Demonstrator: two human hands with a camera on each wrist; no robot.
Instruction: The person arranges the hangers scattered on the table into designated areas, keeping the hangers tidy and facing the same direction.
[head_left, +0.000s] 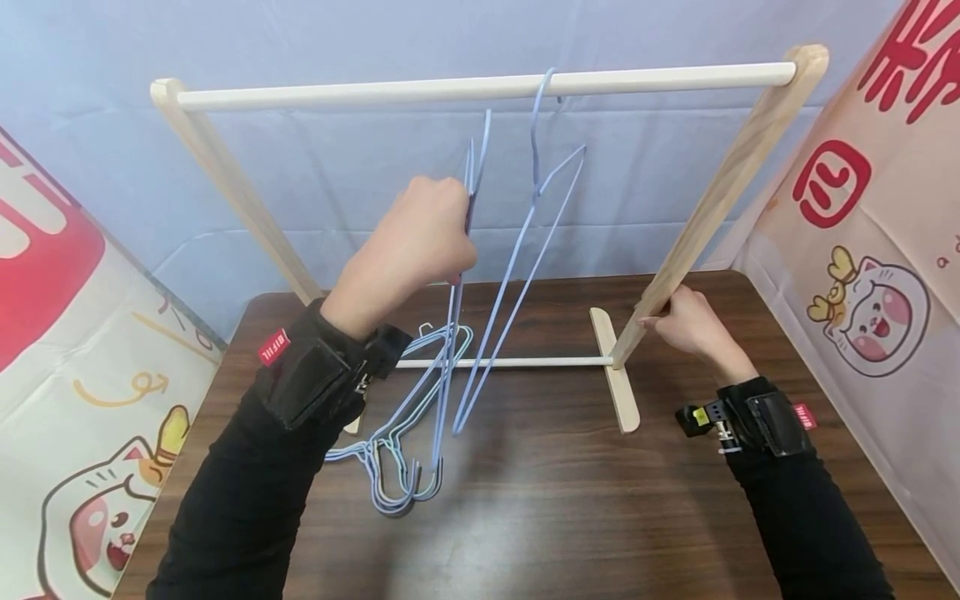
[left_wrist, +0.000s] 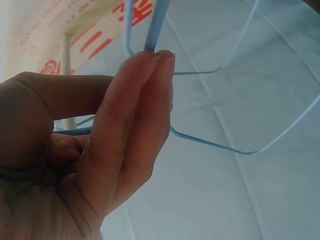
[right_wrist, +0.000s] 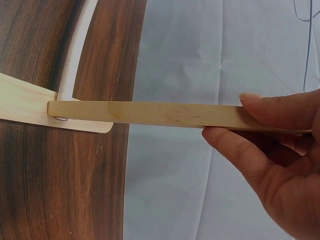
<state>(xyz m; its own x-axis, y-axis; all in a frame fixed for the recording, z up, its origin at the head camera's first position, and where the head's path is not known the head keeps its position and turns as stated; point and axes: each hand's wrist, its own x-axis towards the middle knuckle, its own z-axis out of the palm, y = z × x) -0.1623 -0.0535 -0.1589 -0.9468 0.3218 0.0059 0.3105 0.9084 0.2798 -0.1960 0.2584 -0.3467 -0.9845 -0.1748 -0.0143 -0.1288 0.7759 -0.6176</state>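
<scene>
My left hand (head_left: 412, 237) grips a blue wire hanger (head_left: 448, 358) below the rack's top rail (head_left: 337, 93), its hook end rising above the fist. In the left wrist view the fingers (left_wrist: 122, 120) curl round the blue hanger (left_wrist: 158, 22). Just right of it, another blue hanger (head_left: 517, 254) hangs by its hook from the rail. My right hand (head_left: 693, 327) holds the lower part of the rack's right wooden upright (head_left: 716, 192); in the right wrist view, thumb and fingers (right_wrist: 235, 150) pinch the upright (right_wrist: 165, 114) from both sides.
Several blue and pale green hangers (head_left: 393, 442) lie on the brown table (head_left: 525, 508), left of centre. A thin lower bar (head_left: 547, 362) joins the rack's feet, the right foot (head_left: 617, 379) resting on the table. Behind is a pale blue cloth (head_left: 375, 33); printed cloths stand at both sides.
</scene>
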